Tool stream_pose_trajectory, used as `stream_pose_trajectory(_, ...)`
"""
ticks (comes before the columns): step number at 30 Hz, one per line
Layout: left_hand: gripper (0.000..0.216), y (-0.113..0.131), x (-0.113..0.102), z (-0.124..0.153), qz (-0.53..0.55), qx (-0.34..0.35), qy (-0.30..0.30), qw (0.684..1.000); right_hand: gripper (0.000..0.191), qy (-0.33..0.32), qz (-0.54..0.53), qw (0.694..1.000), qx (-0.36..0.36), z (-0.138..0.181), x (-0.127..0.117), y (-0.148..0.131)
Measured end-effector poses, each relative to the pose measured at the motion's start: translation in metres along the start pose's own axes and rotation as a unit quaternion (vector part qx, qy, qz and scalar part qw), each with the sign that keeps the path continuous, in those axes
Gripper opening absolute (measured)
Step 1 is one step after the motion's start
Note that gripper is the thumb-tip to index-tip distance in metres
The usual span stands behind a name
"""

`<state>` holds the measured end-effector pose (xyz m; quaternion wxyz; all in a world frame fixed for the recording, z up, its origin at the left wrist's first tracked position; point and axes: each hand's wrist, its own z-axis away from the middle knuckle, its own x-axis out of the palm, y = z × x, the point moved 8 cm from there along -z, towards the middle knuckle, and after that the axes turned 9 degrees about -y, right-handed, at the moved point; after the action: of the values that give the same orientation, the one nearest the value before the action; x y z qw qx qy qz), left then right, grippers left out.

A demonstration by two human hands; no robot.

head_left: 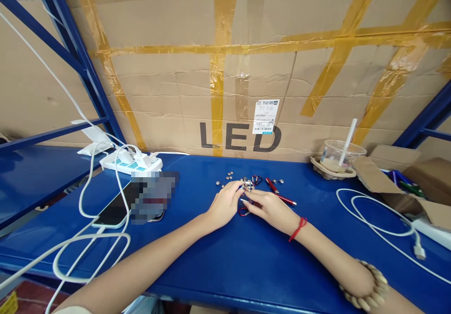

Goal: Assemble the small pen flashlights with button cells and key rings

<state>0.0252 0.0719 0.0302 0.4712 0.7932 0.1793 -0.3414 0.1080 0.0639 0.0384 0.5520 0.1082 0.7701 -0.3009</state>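
Note:
My left hand (224,204) and my right hand (267,207) meet over the blue table, their fingertips almost touching. Fingers of both are bent and drawn together around small silvery pieces; what exactly they pinch is too small to make out. Small round silver button cells (229,176) lie scattered just beyond the fingers. Behind my right hand are a short red metal tube (271,185) and a second red tube (287,200) with a silver tip. A dark carabiner clip (257,180) lies past the fingertips, and a red carabiner (243,211) shows partly beneath my right hand.
On the left, a white power strip (131,164) trails cables beside a phone (118,206). A plastic cup with a straw (341,154) stands at the back right, near an open cardboard box (391,182) and a coiled white cable (373,227). Taped cardboard (169,93) walls the back.

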Motion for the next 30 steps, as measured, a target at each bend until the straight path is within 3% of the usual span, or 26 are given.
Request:
stream_pose_trajectory(23,0.024,0.003,0.000,0.001,0.006,0.017,0.015,1.000,0.018,0.045,-0.019,0.999,0.009,-0.001,-0.008,-0.003)
stream_pose_trajectory(30,0.020,0.003,-0.010,0.002,0.056,0.005,0.070,0.996,0.021,0.086,-0.022,0.996,-0.003,0.002,-0.015,0.000)
